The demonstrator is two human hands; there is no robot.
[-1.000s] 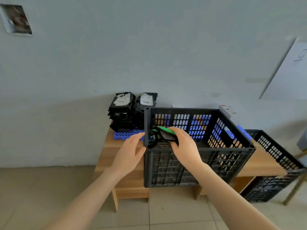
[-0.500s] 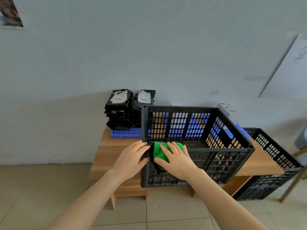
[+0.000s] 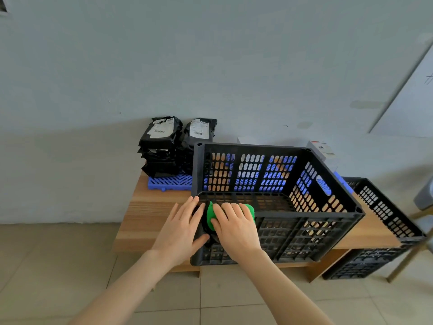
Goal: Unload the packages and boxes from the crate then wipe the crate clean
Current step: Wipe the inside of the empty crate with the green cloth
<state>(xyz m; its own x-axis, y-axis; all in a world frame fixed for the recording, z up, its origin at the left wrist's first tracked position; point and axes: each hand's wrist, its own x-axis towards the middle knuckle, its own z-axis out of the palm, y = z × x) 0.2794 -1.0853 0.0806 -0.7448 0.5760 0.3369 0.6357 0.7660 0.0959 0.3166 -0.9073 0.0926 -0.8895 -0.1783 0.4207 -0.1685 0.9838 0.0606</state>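
Green cloth: lying half hidden under the flat-pressing right hand on crate rim.
Left hand: resting spread, bracing crate's corner.

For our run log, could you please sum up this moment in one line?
phase: wiping | right hand: presses green cloth on black slotted plastic crate rim | left hand: rests on crate corner

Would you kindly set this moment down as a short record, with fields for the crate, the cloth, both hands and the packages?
crate: black, slatted, on the wooden table; no packages visible inside
cloth: green, on the crate's near rim by its left corner
right hand: flat on the cloth, pressing it on the rim
left hand: fingers straight, against the crate's near-left corner
packages: black, stacked on a blue mat behind the crate
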